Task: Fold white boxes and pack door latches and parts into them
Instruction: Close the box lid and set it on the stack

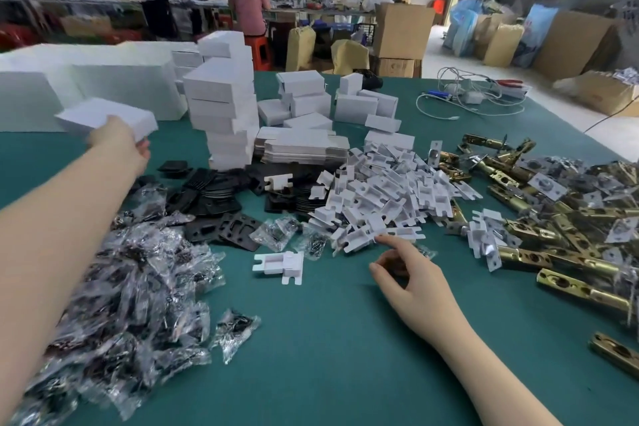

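My left hand [119, 145] reaches far out to the left and grips a closed white box [103, 117] held above the green table [311, 339]. My right hand [411, 280] hovers low over the table, fingers loosely curled, its fingertips at the near edge of a pile of white card inserts [380, 194]. It holds nothing that I can see. Brass door latches [553, 228] lie heaped at the right. Flat unfolded box blanks [304, 149] sit in a stack behind the inserts.
A tall stack of folded white boxes [224, 107] stands at centre left, with more boxes [311, 93] behind. Bagged screws [131, 287] cover the near left; black plates [221, 197] lie beyond them. Cables and chargers [466, 93] lie far right. People work at tables in the background.
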`<act>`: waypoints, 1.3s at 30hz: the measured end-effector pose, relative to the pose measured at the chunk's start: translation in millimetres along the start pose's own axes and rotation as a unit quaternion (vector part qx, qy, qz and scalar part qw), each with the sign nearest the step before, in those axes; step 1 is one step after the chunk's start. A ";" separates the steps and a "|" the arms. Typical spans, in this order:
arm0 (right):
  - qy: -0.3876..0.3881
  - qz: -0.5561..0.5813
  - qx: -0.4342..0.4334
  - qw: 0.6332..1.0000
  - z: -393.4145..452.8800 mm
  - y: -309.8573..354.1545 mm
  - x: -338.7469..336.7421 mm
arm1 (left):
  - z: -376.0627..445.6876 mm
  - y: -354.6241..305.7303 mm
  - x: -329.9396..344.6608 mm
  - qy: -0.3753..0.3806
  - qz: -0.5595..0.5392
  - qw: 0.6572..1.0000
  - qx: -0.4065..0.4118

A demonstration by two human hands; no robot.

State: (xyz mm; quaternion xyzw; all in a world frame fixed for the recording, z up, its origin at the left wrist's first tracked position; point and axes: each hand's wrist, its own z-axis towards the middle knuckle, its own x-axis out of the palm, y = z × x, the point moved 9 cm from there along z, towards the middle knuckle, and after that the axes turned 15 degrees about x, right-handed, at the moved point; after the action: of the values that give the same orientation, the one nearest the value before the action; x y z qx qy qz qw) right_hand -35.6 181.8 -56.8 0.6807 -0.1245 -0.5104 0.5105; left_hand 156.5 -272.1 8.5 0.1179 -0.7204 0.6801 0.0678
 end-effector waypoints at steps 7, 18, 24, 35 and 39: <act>-0.006 -0.011 0.002 1.000 0.6 -0.1 -0.8 | 49.5 34.7 24.3 0.139 0.234 0.956 0.108; -0.028 -0.010 0.004 1.000 1.2 0.5 -2.7 | 54.4 61.2 66.0 0.300 0.390 0.856 0.156; -0.027 -0.017 0.004 0.999 -0.2 2.5 -1.9 | 53.7 66.7 58.4 0.315 0.408 0.846 0.135; -0.032 -0.027 -0.015 0.999 1.8 2.8 -0.9 | 74.4 64.4 59.5 0.194 0.412 0.868 0.198; -0.029 -0.023 -0.017 0.999 2.1 3.1 -0.9 | 75.3 80.2 70.1 0.255 0.412 0.864 0.136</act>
State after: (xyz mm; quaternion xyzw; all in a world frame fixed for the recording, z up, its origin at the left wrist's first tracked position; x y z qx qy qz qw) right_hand -36.6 179.9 -53.6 0.6593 -0.1148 -0.5440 0.5062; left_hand 72.6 -348.7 -55.7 -0.3589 -0.5614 0.7437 -0.0540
